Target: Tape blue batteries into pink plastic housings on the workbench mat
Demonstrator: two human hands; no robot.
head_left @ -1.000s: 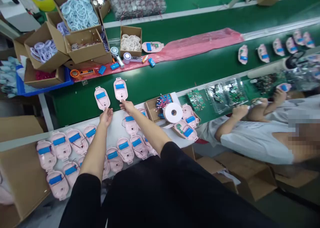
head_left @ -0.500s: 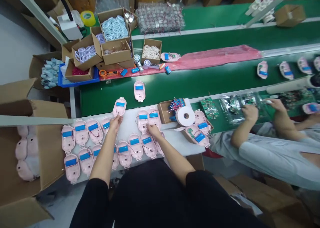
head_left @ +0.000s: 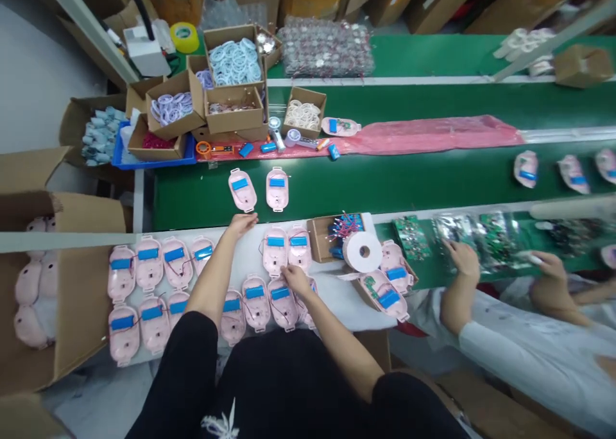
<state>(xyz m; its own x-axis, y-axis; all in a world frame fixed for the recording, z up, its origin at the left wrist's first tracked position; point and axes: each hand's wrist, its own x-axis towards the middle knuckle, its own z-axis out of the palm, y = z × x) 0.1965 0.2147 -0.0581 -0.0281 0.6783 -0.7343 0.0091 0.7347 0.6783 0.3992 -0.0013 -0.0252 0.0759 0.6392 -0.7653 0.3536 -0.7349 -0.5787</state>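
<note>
Hovering left grip (head_left: 243, 223), head view: fingers loosely extended, nothing seen between them, just on the wearer's side of one pink shell (head_left: 242, 198); whether a fingertip touches it, I cannot tell.
Right grip (head_left: 297, 280): fingers part-curled at the near edge of a second pink shell (head_left: 276, 264), apparently touching; whether they pinch or merely nudge it is too small to tell.
Shells on the green tabletop (head_left: 192, 201): two, side by side but apart, just beyond the left grip.
Shells on the pale sheet (head_left: 245, 253): two neighbours at the right grip; others in rows left of the left grip and nearer the wearer than both grips, some hidden behind the left forearm.
Done, by the look of it: shells seen whole around the grips carry a blue cell (head_left: 239, 184), and two shells sit on the tabletop.
Left, as I judge: most shells lie on the sheet, with no green board visible in them; a boarded shell (head_left: 380, 292), right of the right grip, does have one.
Supplies: cell box (head_left: 321, 237) and white roll (head_left: 353, 253), both right of the right grip.
Co-worker's hand (head_left: 462, 260): well right of the right grip, among bagged boards.
</note>
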